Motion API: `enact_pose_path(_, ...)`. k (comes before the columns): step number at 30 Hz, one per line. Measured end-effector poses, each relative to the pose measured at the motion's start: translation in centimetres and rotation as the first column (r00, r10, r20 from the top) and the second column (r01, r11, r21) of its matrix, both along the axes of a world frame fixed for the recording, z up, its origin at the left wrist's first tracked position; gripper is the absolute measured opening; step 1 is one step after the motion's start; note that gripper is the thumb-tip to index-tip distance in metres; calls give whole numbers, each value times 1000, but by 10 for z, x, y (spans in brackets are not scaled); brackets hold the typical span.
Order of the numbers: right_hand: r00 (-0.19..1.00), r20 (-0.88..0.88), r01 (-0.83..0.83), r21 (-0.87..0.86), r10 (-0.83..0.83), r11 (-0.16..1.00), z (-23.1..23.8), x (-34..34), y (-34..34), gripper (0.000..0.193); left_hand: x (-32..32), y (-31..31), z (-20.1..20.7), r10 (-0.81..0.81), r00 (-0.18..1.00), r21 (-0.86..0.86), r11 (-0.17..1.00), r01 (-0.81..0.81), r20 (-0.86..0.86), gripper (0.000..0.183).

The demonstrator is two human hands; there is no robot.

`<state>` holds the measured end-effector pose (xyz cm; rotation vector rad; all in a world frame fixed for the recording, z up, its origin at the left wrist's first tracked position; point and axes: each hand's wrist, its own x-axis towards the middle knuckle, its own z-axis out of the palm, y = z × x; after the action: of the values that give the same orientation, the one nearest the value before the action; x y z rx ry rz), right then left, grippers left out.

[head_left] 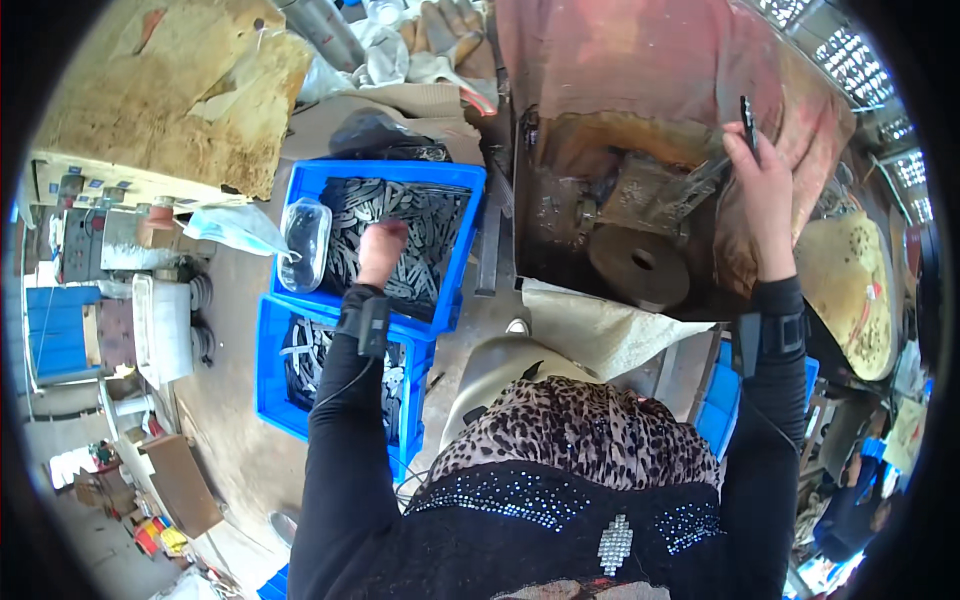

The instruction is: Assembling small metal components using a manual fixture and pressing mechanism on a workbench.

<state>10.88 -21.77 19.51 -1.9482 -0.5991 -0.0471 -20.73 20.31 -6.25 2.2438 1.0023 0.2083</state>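
My left hand (382,250) is over the upper blue crate (474,225), which is full of small flat grey metal pieces (415,262). Its fingers look curled together among the pieces, and whatever they hold is hidden. Raised at the right, my right hand (765,180) pinches a narrow dark metal strip (747,118) with a notched edge, which points upward. This hand is in front of a reddish, stained cloth cover (640,50). Left of and below the hand is a grimy open machine housing with a round grinding wheel (640,265) inside.
A second blue crate (268,375) with similar pieces stands nearer, below the first. A clear plastic tub (305,245) rests at the upper crate's left edge. Stained gloves (445,35) lie at the back. A cardboard box (180,485) is at the lower left.
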Motion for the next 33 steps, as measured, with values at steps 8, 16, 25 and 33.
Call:
enact_pose_path(8,987,-153,-48,38,54,998,-6,48,19,22,35,-60,-3,111,977,321,946,-48,-182,22)
enact_pose_path(16,979,-195,-54,52,63,997,-13,66,23,22,54,-66,-4,170,946,332,940,-72,-275,29)
enact_pose_path(25,970,-229,-68,85,85,994,-11,74,33,22,9,-45,6,160,930,144,983,-118,-330,26)
enact_pose_path(33,957,253,137,27,-139,990,-17,56,21,27,-37,-66,73,581,812,-875,421,-239,58,22)
